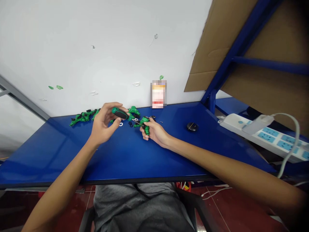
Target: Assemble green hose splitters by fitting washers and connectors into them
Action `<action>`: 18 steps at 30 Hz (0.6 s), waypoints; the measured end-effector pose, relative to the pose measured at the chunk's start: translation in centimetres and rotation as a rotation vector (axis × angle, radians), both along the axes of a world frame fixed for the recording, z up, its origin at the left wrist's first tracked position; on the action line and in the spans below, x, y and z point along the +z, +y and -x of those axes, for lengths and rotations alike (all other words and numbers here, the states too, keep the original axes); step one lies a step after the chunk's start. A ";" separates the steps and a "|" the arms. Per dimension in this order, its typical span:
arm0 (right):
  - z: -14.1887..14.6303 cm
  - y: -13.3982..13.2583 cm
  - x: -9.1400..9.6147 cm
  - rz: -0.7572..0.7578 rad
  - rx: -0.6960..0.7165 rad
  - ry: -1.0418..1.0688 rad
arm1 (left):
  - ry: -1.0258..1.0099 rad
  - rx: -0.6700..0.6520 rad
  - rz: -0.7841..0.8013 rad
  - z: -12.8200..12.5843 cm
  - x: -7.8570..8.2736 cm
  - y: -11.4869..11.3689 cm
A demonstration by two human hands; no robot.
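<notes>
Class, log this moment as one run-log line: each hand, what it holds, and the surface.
left hand: green-and-black screwdriver | right hand: green plastic hose fitting | surface: blue table | nearby: more green fittings

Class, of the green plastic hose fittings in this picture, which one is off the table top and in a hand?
The green fitting gripped in the right hand; the other fittings lie loose on the blue table.

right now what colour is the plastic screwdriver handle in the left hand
The screwdriver handle is green and black, best in the head view.
</notes>
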State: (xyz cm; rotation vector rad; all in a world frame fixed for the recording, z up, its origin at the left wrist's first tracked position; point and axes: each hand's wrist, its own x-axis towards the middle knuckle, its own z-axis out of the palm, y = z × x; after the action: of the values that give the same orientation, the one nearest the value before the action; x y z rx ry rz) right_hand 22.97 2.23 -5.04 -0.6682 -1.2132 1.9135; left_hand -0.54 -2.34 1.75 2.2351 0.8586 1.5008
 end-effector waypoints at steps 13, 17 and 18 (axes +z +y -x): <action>0.2 0.0 -0.4 -0.007 -0.039 -0.025 | 0.319 0.142 -0.211 -0.3 1.0 -1.0; 0.2 -0.1 -0.4 0.000 -0.029 -0.024 | 0.340 0.205 -0.160 -0.1 0.5 -0.9; 0.2 0.0 -0.4 0.001 -0.029 -0.025 | 0.363 0.282 -0.168 -0.1 0.3 -1.0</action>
State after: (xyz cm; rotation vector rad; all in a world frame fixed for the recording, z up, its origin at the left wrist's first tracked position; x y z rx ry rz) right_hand 22.75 2.18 -5.44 -0.7088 -1.2110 1.8872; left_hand -0.44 -3.30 2.09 2.6538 1.2406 1.3388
